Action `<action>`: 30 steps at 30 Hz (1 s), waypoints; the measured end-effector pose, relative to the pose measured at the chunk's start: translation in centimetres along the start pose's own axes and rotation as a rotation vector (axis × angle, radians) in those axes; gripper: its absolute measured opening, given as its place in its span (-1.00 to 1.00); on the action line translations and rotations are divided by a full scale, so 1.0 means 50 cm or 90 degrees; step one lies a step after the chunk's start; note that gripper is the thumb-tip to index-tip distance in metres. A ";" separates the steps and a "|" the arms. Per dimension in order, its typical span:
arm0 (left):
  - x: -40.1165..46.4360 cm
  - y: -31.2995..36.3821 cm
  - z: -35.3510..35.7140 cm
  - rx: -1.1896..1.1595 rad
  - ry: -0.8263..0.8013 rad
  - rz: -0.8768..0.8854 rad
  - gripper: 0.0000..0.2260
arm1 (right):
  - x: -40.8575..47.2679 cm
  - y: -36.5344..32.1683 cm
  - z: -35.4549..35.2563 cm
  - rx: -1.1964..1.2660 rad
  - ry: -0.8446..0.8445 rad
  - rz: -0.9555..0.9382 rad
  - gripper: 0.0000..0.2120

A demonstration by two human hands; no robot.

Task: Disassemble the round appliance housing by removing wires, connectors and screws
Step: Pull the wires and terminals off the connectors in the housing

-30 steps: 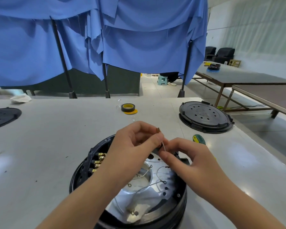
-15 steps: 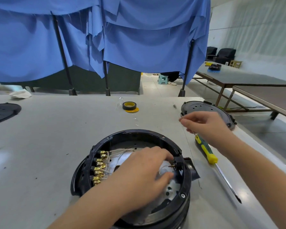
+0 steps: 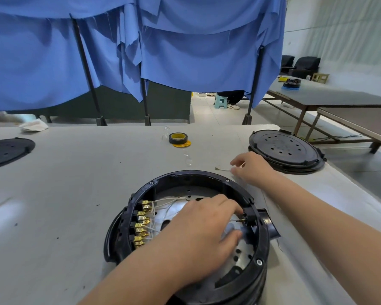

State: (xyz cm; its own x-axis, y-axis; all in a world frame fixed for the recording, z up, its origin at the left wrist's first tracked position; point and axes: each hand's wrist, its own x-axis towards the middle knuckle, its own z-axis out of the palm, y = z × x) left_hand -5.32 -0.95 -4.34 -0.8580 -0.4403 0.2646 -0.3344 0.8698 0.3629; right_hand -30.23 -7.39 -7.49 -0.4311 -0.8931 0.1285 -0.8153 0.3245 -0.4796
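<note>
Bright, even light w/ soft shadows. Pale glare patches on table [image 3: 53, 194] at left edge. Wide-angle bends edges; near forearms and frame corners slightly soft, centre sharp.

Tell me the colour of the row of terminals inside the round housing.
Brass-gold, seen in the head view: the terminals line the left inner wall of the black housing.

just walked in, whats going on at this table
A person is taking apart a round black housing. The left hand reaches inside it, fingers at a terminal by the right rim. The right hand is out on the table, setting down a loose wire. Brass connectors remain wired along the left wall.
</note>
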 end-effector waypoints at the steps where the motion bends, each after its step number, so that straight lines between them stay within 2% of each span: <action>1: 0.000 -0.001 0.000 -0.003 0.002 0.001 -0.71 | -0.010 -0.003 -0.004 0.045 0.011 -0.005 -0.82; 5: 0.002 -0.005 0.004 -0.021 -0.006 -0.005 -0.72 | -0.095 -0.032 -0.038 0.269 0.000 -0.016 -0.83; 10: 0.004 -0.009 0.005 -0.055 -0.027 -0.030 -0.76 | -0.226 -0.059 -0.059 0.421 -0.048 -0.048 -0.81; 18: 0.021 -0.014 -0.013 -0.150 -0.056 -0.128 -0.76 | -0.272 -0.067 -0.028 0.501 -0.019 -0.065 -0.68; 26: 0.102 -0.016 -0.047 -0.176 -0.197 -0.190 -0.83 | -0.272 -0.063 -0.022 0.530 -0.009 -0.065 -0.68; 30: 0.129 -0.028 -0.046 -0.205 -0.257 -0.244 -0.80 | -0.271 -0.063 -0.023 0.518 -0.013 -0.066 -0.69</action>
State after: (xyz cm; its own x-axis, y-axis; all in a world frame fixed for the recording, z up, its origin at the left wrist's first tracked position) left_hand -9.49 -5.52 -1.07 -0.8012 -0.5335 -0.2712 -0.5665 0.5298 0.6312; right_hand -22.28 4.05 -6.75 -0.3557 -0.9141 0.1947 -0.3111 -0.0807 -0.9469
